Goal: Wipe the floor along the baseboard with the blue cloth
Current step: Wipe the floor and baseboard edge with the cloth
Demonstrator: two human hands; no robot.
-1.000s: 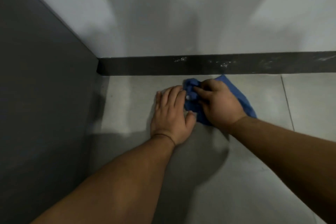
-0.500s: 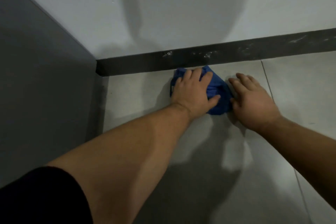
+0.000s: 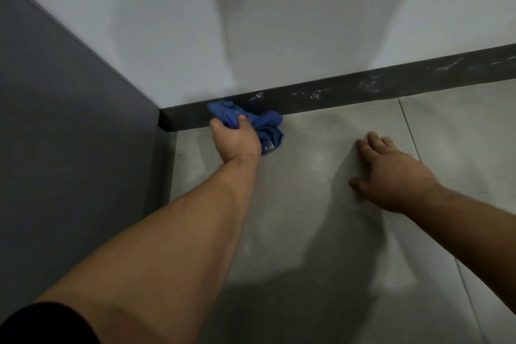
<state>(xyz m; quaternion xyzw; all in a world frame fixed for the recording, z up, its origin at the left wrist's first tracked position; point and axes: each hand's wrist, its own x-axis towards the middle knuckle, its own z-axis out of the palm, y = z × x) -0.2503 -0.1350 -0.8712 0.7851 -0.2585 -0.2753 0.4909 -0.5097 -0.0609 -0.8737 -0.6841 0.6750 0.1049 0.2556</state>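
Observation:
My left hand grips the bunched blue cloth and presses it against the dark baseboard, close to the corner. Part of the cloth sticks out above my fingers and part hangs to the right on the grey tile floor. My right hand lies flat on the floor to the right, fingers spread, holding nothing and well apart from the cloth.
A dark grey panel stands on the left and meets the pale wall at the corner. White scuff marks speckle the baseboard to the right of the cloth. A tile joint runs across the floor on the right.
My left hand has taken up the cloth and moved it left and up against the baseboard. My right hand has slid back to the right, away from the cloth.

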